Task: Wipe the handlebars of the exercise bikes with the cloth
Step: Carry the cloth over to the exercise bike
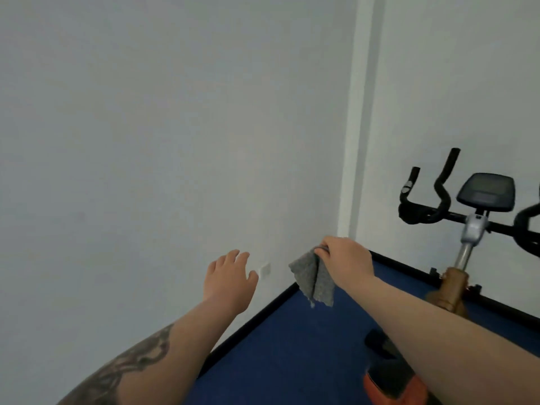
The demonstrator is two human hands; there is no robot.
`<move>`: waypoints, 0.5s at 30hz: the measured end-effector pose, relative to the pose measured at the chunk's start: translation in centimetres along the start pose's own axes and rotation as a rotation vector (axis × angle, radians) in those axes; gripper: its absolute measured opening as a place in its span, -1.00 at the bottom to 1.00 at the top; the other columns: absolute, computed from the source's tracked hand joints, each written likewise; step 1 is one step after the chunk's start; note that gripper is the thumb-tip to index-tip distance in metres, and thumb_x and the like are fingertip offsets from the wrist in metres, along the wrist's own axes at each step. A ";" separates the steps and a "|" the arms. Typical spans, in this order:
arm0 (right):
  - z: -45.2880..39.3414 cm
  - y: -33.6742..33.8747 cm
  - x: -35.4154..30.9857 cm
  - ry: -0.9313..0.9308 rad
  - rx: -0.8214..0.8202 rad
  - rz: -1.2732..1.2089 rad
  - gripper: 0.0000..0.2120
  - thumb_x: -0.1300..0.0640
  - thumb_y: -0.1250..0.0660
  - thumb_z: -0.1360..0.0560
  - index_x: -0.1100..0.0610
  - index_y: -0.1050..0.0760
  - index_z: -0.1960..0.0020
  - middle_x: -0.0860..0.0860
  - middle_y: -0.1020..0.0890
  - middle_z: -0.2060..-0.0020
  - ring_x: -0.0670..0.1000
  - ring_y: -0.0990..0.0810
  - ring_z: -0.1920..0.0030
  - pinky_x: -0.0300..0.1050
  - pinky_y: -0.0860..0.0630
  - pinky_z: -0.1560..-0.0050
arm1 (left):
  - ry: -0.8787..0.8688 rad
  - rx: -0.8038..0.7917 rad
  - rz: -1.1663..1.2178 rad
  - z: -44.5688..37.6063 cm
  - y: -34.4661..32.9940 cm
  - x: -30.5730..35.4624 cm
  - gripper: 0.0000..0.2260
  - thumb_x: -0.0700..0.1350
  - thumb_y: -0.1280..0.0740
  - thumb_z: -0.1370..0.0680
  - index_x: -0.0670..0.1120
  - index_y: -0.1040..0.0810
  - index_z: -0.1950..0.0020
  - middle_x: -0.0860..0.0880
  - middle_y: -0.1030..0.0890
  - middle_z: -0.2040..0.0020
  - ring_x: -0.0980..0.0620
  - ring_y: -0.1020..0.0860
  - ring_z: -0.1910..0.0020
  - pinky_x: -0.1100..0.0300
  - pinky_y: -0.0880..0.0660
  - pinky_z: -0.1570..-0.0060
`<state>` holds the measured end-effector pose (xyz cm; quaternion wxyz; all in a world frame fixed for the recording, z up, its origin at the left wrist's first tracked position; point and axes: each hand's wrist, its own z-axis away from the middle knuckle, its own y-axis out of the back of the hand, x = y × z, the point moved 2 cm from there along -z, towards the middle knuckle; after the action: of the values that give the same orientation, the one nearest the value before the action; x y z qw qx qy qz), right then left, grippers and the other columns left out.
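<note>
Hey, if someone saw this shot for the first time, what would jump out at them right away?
Probably the grey cloth dangling mid-frame, pinched by the right hand, with the open left hand reaching out beside it against the bare white wall. Next, the exercise bike's black handlebars and console at the right edge, standing above the blue floor mat.

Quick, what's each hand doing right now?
Left hand: open, fingers relaxed, holding nothing.
Right hand: pinching the cloth, which hangs down.
</note>
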<state>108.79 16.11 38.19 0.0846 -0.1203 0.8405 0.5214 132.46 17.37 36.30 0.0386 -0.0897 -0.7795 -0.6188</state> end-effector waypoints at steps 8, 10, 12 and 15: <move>-8.5 -0.8 4.2 -0.163 0.104 0.019 -0.77 -0.07 -0.16 -0.58 0.02 -0.52 0.06 -0.05 -0.61 0.17 -0.02 -0.54 0.17 -0.09 -0.49 0.23 | -0.196 -0.008 0.074 -13.4 -2.5 3.5 -0.53 0.07 -0.04 -0.59 0.01 -0.19 -0.50 0.01 -0.21 -0.52 0.00 -0.19 -0.48 0.07 -0.08 -0.46; -10.5 -0.9 5.4 -0.191 0.144 0.022 -0.78 -0.08 -0.16 -0.58 0.00 -0.53 0.05 -0.06 -0.62 0.17 -0.03 -0.55 0.16 -0.09 -0.50 0.22 | -0.235 0.022 0.103 -16.6 -2.6 4.8 -0.53 0.07 -0.05 -0.59 0.01 -0.21 -0.50 0.01 -0.22 -0.52 0.00 -0.20 -0.47 0.08 -0.10 -0.45; -12.1 -0.9 6.4 -0.220 0.164 0.037 -0.77 -0.08 -0.16 -0.58 -0.01 -0.53 0.03 -0.07 -0.62 0.15 -0.02 -0.56 0.14 -0.07 -0.51 0.19 | -0.277 0.039 0.145 -19.8 -2.8 5.9 -0.54 0.06 -0.06 -0.60 0.01 -0.22 -0.49 0.00 -0.24 -0.51 0.00 -0.21 -0.47 0.08 -0.11 -0.45; -13.9 -1.4 8.0 -0.276 0.156 0.086 -0.77 -0.09 -0.15 -0.58 -0.01 -0.52 0.01 -0.07 -0.61 0.15 -0.02 -0.56 0.13 -0.08 -0.49 0.20 | -0.347 0.028 0.182 -23.6 -3.7 7.4 -0.55 0.05 -0.07 -0.60 -0.01 -0.24 -0.49 -0.02 -0.25 -0.50 -0.02 -0.23 -0.46 0.08 -0.11 -0.44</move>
<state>101.33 2.15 40.97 0.1858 -0.0045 0.8631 0.4695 123.34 -5.70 39.48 -0.0392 -0.2645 -0.7716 -0.5772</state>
